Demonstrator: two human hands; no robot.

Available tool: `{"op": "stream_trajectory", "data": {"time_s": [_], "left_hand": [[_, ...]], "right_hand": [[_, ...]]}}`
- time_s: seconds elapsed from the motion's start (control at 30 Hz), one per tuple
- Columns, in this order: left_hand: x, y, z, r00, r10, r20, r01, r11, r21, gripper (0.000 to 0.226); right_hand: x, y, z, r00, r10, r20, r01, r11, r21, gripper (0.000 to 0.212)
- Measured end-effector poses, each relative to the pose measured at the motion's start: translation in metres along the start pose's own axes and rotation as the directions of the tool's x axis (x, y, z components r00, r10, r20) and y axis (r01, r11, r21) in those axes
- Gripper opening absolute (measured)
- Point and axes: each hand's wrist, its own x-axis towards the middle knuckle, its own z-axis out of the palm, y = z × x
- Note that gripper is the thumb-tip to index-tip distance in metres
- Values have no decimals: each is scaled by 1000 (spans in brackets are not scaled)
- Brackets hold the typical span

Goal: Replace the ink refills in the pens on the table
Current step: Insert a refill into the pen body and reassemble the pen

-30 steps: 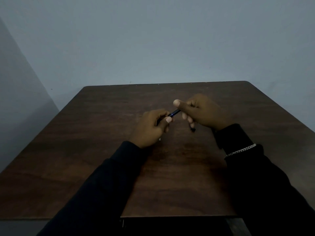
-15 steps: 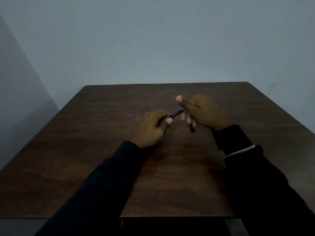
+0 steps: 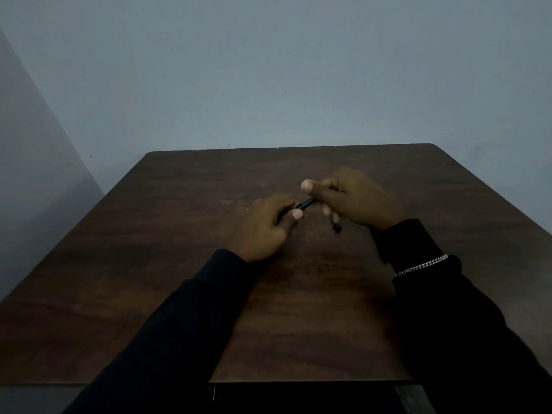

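Above the table [image 3: 179, 264] centre, the left hand [image 3: 263, 231] has its fingers [image 3: 296, 215] clamped on a dark blue pen [image 3: 308, 203]; at two o'clock, the right hand [image 3: 358, 201] grips its other end.

dark blue pen [image 3: 307, 203], black sleeves [image 3: 191, 318], silver chain bracelet [image 3: 421, 266] — dark brown woodgrain table [image 3: 185, 204], pale grey-blue wall [image 3: 268, 70]

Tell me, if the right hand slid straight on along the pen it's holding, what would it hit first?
Most likely the left hand. The right hand points along the slim dark blue pen toward it, and both hands grip that pen with only a short stretch between them. Depth is hard to judge in this dim view.
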Motion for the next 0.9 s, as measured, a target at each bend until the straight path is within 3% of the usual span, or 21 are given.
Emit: {"op": "stream_trajectory", "data": {"time_s": [0.07,0.13,0.2,0.33,0.43,0.5,0.6,0.7,0.9], "left_hand": [[1,-3,-1,1000,4,-21,-4,1000,-9,20],[1,-6,-2,1000,3,-22,-4,1000,-16,21],[1,-6,-2,1000,8,-15,-8,1000,-10,21],[0,-5,-1,1000,12,-4,-12,1000,-3,19],[1,-3,-1,1000,17,7,-17,1000,-5,20],[1,-3,0,1000,3,2,-3,1000,-11,20],[1,-6,-1,1000,11,-18,-11,1000,-9,22],[1,-5,-2,1000,18,-13,-18,1000,4,21],[-1,-1,-1,999,34,-11,-34,999,0,19]], "right_hand": [[2,3,-1,999,-11,37,6,990,143,28],[3,6,-2,998,-17,60,1,966,259,18],[3,5,-2,998,-24,56,10,974,225,11],[0,-2,2,1000,-20,15,20,1000,12,52],[0,-2,2,999,41,-31,-41,999,-8,68],[-1,-1,-1,1000,17,-26,-17,1000,-3,63],[0,1,-6,998,-18,52,9,984,180,21],[2,3,-3,998,-22,64,9,980,197,13],[0,-1,4,997,-72,-27,71,996,-58,59]]}}
